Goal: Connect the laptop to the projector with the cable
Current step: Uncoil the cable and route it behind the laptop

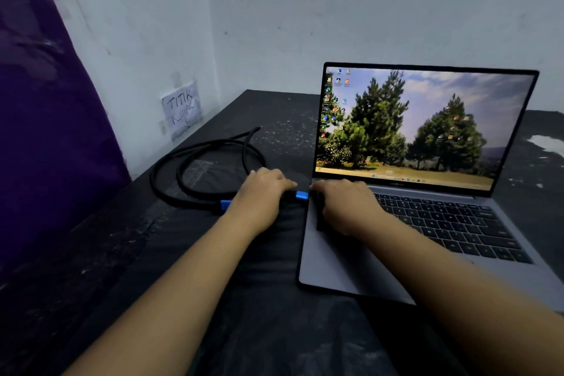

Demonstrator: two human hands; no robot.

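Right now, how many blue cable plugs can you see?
2. One plug is at the laptop's left edge, held by the left hand. The other lies on the table by the left wrist, partly hidden.

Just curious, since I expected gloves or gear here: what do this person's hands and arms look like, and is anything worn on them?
Both are bare. The left hand and right hand show no gloves, rings, watch or wristbands, and no markings. Both forearms are uncovered all the way to the bottom edge of the picture, so no sleeves appear.
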